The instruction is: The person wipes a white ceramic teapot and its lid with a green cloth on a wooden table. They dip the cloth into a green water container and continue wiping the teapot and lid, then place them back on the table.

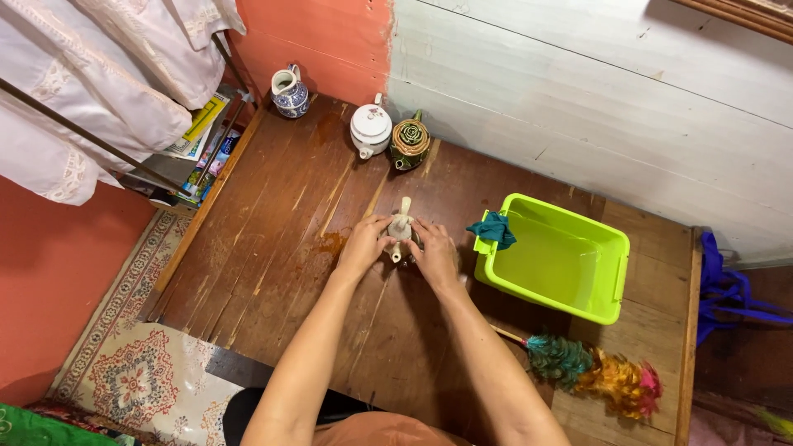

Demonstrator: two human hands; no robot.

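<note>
Corner with worn wooden table (273,248)

Salmon wall (318,37) meets whitewashed plank wall (578,91); patterned rug (140,372) covers floor; white cloth hangs on a rail (83,132).

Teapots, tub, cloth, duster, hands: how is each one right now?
Small teapot: upright, held between both hands.
Left hand: pressed on its side.
Right hand: pressed on its other side.
White teapot: lid on.
Green teapot: lid on.
Jug: upright.
Green tub: open.
Cloth: draped over the tub's rim.
Feather duster: lying flat.
</note>
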